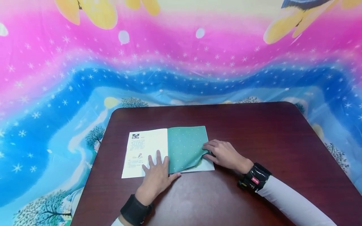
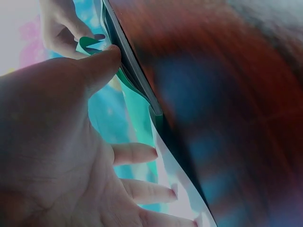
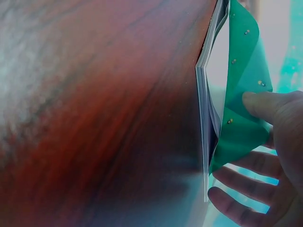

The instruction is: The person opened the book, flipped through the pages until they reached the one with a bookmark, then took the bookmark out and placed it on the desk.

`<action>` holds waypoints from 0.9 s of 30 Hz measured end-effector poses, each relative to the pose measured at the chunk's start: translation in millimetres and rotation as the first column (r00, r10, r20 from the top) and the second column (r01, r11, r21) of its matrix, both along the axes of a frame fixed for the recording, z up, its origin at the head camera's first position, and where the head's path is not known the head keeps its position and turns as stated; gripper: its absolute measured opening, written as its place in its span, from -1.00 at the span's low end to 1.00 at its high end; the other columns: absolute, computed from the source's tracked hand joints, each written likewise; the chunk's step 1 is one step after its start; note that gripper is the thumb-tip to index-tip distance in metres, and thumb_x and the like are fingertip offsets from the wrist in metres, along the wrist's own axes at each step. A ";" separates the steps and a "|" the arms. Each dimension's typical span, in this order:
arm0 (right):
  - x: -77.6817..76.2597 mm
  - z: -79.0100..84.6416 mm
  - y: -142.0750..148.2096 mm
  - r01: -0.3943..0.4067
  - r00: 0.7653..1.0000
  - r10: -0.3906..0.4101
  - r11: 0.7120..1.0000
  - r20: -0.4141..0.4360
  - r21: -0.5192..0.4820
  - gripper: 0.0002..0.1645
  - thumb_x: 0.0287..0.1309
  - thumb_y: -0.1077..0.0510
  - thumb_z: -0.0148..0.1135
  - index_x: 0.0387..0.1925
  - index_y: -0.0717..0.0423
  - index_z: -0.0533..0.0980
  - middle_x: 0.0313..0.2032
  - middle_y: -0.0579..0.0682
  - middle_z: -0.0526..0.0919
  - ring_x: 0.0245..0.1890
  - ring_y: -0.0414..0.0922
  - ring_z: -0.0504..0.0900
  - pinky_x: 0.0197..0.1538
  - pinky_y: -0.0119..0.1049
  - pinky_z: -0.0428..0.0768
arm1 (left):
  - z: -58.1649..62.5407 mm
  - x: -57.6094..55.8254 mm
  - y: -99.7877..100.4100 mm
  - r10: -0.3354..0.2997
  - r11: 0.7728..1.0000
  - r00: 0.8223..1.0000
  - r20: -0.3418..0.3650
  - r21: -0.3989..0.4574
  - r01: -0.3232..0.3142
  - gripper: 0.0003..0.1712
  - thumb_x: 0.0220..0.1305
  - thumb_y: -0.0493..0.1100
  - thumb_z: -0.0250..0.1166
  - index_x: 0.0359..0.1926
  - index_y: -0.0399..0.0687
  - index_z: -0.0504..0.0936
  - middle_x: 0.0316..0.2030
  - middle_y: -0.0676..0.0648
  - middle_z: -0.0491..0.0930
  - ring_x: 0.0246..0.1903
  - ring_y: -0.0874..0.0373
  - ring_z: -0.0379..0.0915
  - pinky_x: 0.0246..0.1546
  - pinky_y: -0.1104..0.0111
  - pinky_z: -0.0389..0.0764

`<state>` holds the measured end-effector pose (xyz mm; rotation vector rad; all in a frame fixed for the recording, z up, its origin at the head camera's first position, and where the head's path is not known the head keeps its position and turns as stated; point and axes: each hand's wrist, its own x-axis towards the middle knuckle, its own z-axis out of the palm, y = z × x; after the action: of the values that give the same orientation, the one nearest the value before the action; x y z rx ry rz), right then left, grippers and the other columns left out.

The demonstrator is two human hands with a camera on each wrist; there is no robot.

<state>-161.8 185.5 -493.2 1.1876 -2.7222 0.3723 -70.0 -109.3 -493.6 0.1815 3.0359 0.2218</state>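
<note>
An open book (image 1: 131,168) lies on the table, its left page white with small pictures and print. The right-hand page is green (image 1: 186,144) with pale dots, and its near outer corner is raised and bent over. My left hand (image 1: 156,179) rests with spread fingers on the lower left page by the spine, thumb past the near edge. At the right edge, my right hand (image 1: 226,153) pinches the green page between thumb and fingers. In the right wrist view, the thumb (image 3: 265,104) presses on the curled green sheet, with white pages under it.
A dark reddish-brown table (image 1: 268,135) with rounded far corners carries the book. Behind it and along its sides hangs a colourful cloth (image 1: 175,59) in pink and blue with snowflakes and trees. Black bands (image 1: 255,177) wrap both wrists.
</note>
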 end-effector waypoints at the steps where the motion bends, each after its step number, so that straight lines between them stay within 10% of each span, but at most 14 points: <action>1: 0.3 -0.6 -0.2 -0.004 1.000 0.004 1.000 0.000 0.001 -0.48 0.23 -0.19 0.19 0.07 0.01 0.65 0.02 -0.06 0.69 0.03 -0.16 0.61 -0.01 -0.17 0.65 | -0.2 0.6 0.4 0.001 1.000 1.000 0.007 -0.004 -0.001 0.05 -0.01 0.57 0.16 0.28 -0.07 0.37 0.40 -0.42 0.18 0.26 -0.54 0.13 -0.03 -0.48 0.30; 27: -8.6 14.9 -7.8 -0.051 0.988 0.038 0.995 -0.149 -0.089 -0.59 0.20 -0.11 0.25 -0.04 0.02 0.69 0.04 0.02 0.66 0.03 -0.09 0.60 -0.28 -0.18 0.68 | 0.8 -4.6 8.8 0.037 0.999 0.999 0.012 -0.038 -0.036 -0.05 0.14 0.51 0.06 0.28 -0.11 0.35 0.39 -0.45 0.17 0.26 -0.58 0.11 -0.04 -0.48 0.30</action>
<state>-170.3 177.7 -478.2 1.2025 -2.5284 0.3945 -74.6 -100.4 -492.8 0.1215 3.0302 0.1670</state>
